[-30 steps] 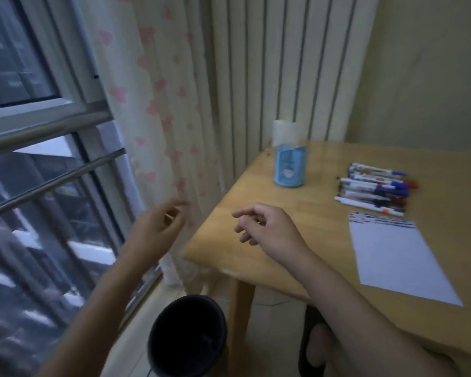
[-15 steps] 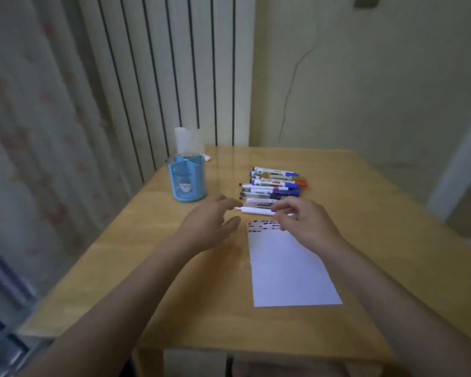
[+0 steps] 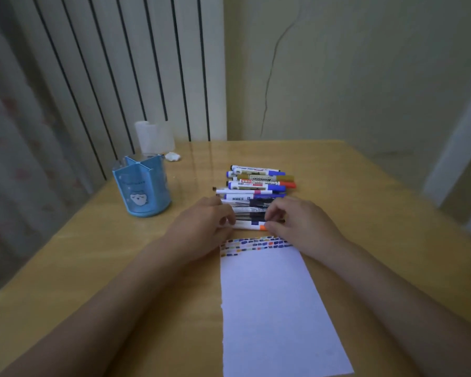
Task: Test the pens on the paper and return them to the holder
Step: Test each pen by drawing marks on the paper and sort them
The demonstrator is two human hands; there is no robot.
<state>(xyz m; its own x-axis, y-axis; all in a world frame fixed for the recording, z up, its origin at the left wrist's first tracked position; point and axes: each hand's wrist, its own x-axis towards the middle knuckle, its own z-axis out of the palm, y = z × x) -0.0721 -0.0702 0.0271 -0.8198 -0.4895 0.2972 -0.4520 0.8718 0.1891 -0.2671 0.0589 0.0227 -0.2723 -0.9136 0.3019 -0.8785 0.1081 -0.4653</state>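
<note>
Your left hand point(image 3: 201, 227) and right hand point(image 3: 299, 221) meet over the nearest pen point(image 3: 249, 226), a white one with an orange band, lying at the near edge of the pen row point(image 3: 256, 186) on the table point(image 3: 93, 268). Both hands have curled fingers at its ends: your left grip covers the left end, your right grip pinches the right end by the orange band. The rest of the row lies flat and side by side behind it, running left to right. The paper point(image 3: 272, 308) lies just in front of your hands, with short coloured test strokes along its far edge. The blue holder point(image 3: 143, 186) stands upright to the left of the row, apart from it.
</note>
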